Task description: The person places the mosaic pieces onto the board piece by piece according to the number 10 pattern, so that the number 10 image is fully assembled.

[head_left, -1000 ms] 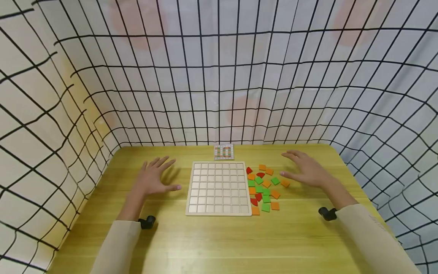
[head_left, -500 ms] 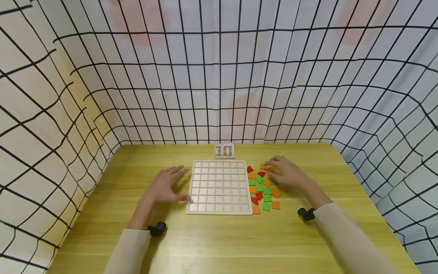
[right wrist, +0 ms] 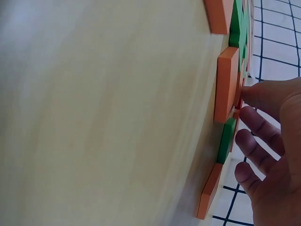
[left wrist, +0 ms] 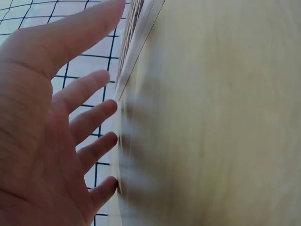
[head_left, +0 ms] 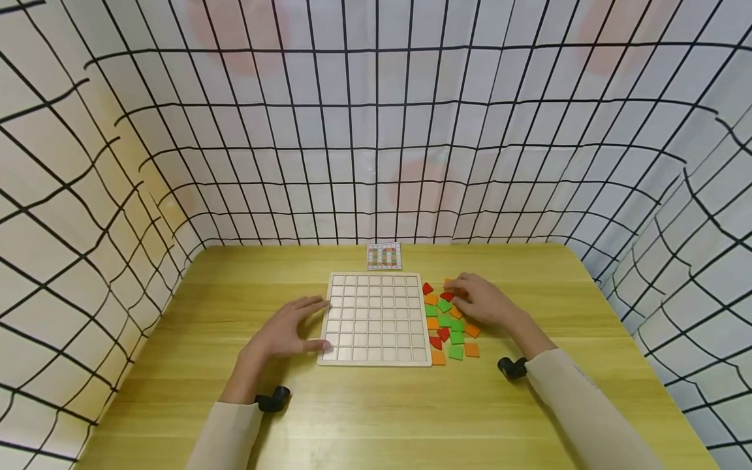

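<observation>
A pale square board with a grid of cells lies in the middle of the table in the head view. My left hand is at its left edge, fingers spread, with fingertips and thumb right at the rim. My right hand hovers low over the scattered tiles on the board's right. Thumb and forefinger come down on either side of a red curved tile, the thumb tip right at the tiles in the right wrist view. Under and around the hand lie green tiles and orange tiles.
A small printed card with a coloured grid pattern lies behind the board. A wooden table carries everything. White walls with a black grid net surround its back and sides. A black wrist camera sits at the left wrist.
My right hand has moved left from beside the tiles to over the red one. My left hand has moved right to the board's left edge. The board and tiles lie as before.
</observation>
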Available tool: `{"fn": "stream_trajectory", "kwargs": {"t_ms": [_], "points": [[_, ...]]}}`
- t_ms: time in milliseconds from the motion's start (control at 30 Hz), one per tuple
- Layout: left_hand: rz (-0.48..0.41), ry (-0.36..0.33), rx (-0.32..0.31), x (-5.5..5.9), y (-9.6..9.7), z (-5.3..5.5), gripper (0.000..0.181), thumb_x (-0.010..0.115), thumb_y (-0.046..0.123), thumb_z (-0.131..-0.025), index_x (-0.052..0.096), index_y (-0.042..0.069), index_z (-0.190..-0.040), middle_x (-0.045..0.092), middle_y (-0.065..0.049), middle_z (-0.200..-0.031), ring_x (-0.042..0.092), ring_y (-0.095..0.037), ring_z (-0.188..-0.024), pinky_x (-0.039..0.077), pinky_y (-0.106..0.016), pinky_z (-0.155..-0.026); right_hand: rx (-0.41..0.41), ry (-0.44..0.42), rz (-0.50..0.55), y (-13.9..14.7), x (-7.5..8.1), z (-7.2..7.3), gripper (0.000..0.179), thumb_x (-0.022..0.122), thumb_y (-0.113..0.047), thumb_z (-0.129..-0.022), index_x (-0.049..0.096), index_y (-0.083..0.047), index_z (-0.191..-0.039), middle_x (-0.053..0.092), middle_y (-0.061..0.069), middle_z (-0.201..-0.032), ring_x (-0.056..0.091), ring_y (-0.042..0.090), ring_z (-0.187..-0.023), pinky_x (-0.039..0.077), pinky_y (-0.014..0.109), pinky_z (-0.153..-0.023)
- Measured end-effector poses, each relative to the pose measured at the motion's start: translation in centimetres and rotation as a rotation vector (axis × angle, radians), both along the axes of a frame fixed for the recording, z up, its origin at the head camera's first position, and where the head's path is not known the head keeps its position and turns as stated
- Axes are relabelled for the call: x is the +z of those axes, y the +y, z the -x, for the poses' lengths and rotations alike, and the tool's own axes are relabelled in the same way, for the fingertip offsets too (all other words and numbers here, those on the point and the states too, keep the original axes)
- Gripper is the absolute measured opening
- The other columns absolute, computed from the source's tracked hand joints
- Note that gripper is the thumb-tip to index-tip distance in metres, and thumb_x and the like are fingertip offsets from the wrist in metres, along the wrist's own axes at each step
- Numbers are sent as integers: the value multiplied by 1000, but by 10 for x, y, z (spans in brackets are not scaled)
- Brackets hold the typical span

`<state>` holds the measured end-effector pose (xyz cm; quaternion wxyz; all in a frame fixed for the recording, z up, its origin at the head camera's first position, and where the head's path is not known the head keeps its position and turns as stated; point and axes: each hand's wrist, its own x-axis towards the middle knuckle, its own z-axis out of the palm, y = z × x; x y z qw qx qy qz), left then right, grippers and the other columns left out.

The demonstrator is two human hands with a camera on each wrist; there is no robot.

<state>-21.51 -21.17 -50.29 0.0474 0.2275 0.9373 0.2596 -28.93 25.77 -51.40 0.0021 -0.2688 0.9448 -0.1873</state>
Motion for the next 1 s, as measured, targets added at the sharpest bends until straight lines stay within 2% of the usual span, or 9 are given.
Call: {"fn": "stream_trajectory", "kwargs": {"t_ms": [200, 367, 667, 1000], "points": [[2, -43, -20, 0, 2, 0, 87, 78, 62, -83, 48, 25, -156, 39, -8, -166, 34, -41, -152, 26, -68, -122, 5, -27, 31, -2, 0, 1, 27, 68, -19, -98, 74, -11, -123, 66, 0, -103, 53, 15, -87, 49, 33, -77], [21, -67, -24, 2, 3, -1, 86, 77, 62, -83, 47, 26, -156, 38, -8, -166, 32, -42, -153, 26, -70, -121, -36, -48, 58, -6, 0, 3, 25, 70, -20, -97, 76, -9, -118, 65, 0, -98, 53, 15, -84, 50, 33, -78], [55, -56, -36, -2, 2, 0, 91, 78, 64, -81, 46, 26, -157, 37, -8, -166, 31, -42, -154, 25, -70, -122, -87, -76, 97, -10, 0, 3, 26, 71, -23, -96, 76, -9, -117, 64, 1, -95, 53, 17, -83, 48, 32, -76], [59, -61, -81, -1, -2, 2, 100, 86, 59, -75, 44, 21, -158, 35, -9, -167, 29, -40, -155, 23, -66, -125, -143, -101, 119, -11, 1, -1, 28, 70, -30, -99, 75, -8, -117, 67, 2, -100, 58, 19, -90, 52, 37, -85]]}}
